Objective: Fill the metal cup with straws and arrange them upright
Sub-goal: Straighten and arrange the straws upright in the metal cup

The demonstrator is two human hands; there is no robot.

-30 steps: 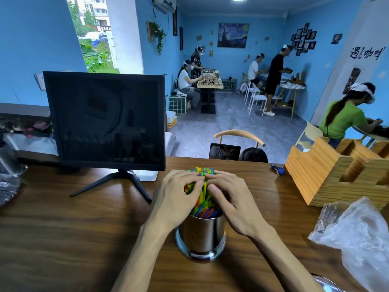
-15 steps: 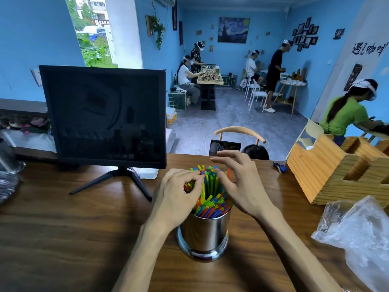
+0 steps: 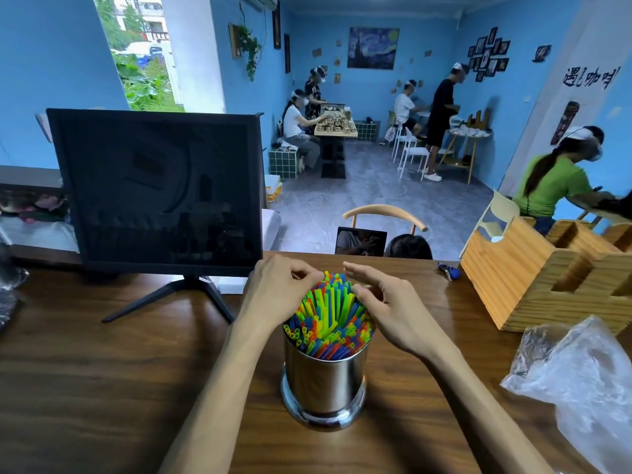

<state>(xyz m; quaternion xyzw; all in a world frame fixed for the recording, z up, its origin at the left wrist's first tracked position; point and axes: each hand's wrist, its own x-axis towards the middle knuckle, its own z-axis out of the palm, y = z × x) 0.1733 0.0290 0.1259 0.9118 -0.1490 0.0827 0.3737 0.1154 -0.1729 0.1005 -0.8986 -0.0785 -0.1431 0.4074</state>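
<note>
A dark wood-grain counter (image 3: 102, 371) runs the full width of the view, and the metal cup (image 3: 324, 384) stands on it midway along its length, about halfway between the near and far edges. The cup is packed with coloured straws (image 3: 330, 313) — green, yellow, blue, orange — standing roughly upright, their open ends fanned a little above the rim. The left hand (image 3: 277, 292) sits against the left side of the bundle with its fingers curled in toward the straw tops, fingertips touching them; whether it actually pinches any cannot be told. The right hand (image 3: 386, 302) is on the right side, fingers loosely bent and slightly spread, the fingertips resting against the outer straws without closing round them. Toward the far left edge of the counter a dark monitor (image 3: 160, 189) stands on a splayed black stand, its screen off. At the far right corner is a slotted wooden holder (image 3: 533, 278), and in front of it, by the right edge, lies a crumpled clear plastic bag (image 3: 578, 381). A small blue item (image 3: 449, 271) lies near the far edge, just left of the holder. Beyond the counter is a blue-walled room with a grey floor — a wooden chair (image 3: 384, 215) close behind, several people at tables (image 3: 337, 128) farther back, a dark painting (image 3: 372, 47) and a cluster of framed pictures on the walls.
</note>
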